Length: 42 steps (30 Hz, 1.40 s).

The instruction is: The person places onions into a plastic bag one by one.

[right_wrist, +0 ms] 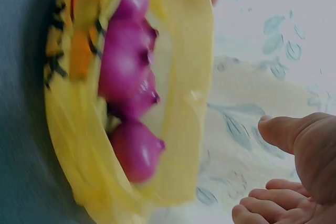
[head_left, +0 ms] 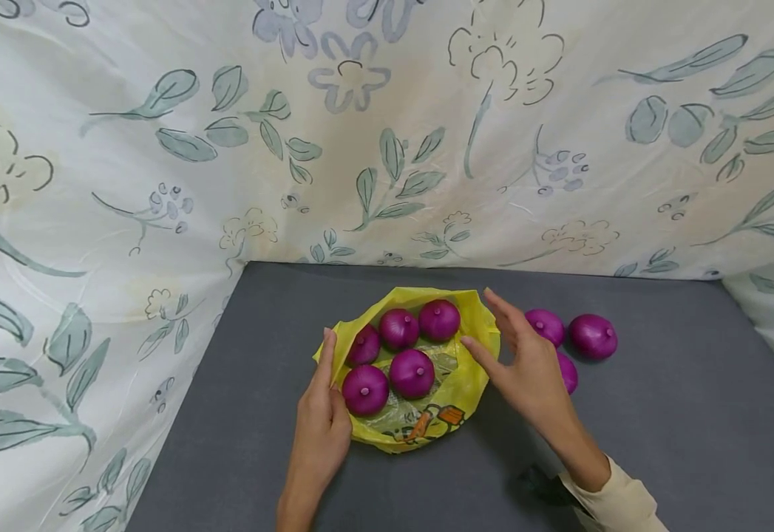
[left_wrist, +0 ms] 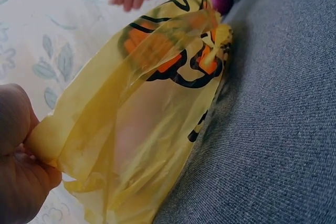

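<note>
A yellow plastic bag (head_left: 456, 384) with an orange and black print lies with its mouth wide on the dark cloth. Inside it sit several red onions (head_left: 412, 374), bright purple with small pale tips. My left hand (head_left: 323, 425) pinches the bag's left rim between thumb and fingers; the left wrist view shows this thumb grip (left_wrist: 26, 156) on the film. Over the bag's right rim is my right hand (head_left: 526, 369), fingers and thumb spread. In the right wrist view that hand (right_wrist: 294, 171) holds nothing and stands apart from the bag.
Right of the bag, partly behind my right hand, lie three more red onions (head_left: 593, 337). A grey cloth (head_left: 679, 414) covers the table. Floral-printed curtains (head_left: 387, 133) hang along its back and sides.
</note>
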Tool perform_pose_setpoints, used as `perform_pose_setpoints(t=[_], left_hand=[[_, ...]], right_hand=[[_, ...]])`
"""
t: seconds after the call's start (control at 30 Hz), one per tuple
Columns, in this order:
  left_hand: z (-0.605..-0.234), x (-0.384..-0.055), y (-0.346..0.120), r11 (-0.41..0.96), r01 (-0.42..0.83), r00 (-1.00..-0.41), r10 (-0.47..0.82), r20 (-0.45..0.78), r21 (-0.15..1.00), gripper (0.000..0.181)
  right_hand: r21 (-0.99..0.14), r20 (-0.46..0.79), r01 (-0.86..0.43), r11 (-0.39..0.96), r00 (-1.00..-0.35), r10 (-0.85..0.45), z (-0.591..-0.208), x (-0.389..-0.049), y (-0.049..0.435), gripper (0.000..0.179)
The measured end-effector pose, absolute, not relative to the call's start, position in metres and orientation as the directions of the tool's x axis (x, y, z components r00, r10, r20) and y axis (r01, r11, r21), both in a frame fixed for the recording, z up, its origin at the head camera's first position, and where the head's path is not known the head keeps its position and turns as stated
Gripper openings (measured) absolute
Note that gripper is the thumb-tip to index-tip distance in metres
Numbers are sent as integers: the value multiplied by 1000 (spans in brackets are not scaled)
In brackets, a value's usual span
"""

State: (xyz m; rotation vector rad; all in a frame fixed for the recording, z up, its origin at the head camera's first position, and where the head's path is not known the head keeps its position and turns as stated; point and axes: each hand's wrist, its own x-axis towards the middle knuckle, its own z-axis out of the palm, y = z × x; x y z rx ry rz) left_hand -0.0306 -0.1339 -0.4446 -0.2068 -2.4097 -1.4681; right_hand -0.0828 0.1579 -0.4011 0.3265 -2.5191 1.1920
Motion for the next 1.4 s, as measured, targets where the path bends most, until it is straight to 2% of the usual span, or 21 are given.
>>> perform_pose_setpoints(t=[0.17,0.47,0.8,1.4], left_hand=[[-445,-31,-134,466,284,-941,-34,337,838,89],[-444,-31,-133,465,287,-940,-32,340,837,90],[-444,-31,-133,457,285,-941,-32,336,843,90],[-441,-31,-133,470,297,-937,-25,349,831,89]], right_hand=[[-669,419,-307,677,-908,3,-391,-84,178,86],[-704,380,-211,678,-919,108,-375,-80,205,90],[-728,348,-146,669,-920,178,-375,-79,237,97],[-770,321,-49,636,-891,320,-378,-69,298,90]])
